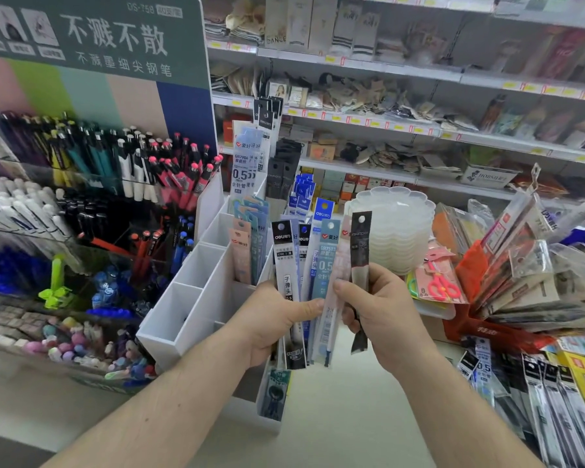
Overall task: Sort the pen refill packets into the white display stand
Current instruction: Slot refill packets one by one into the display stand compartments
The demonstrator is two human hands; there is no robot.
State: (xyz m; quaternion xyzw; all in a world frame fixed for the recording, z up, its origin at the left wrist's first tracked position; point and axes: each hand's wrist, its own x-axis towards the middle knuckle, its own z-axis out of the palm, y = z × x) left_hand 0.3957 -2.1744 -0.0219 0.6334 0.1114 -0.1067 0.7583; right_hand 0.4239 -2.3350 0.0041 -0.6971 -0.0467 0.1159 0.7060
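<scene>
The left hand (271,319) grips a fan of refill packets (313,275); the right hand (375,312) pinches a black packet (360,258). A pale counter (335,417) lies beneath them, stocked shop shelves (419,96) beyond, the white display stand (196,292) just left

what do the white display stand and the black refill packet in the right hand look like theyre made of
White display stand: looks like smooth, matte rigid plastic or foam board; its thin flat dividers have clean straight edges. Black refill packet, pinched by the right hand: seemingly thin glossy plastic film, with a punched hang hole on top and a clear lower section.
</scene>
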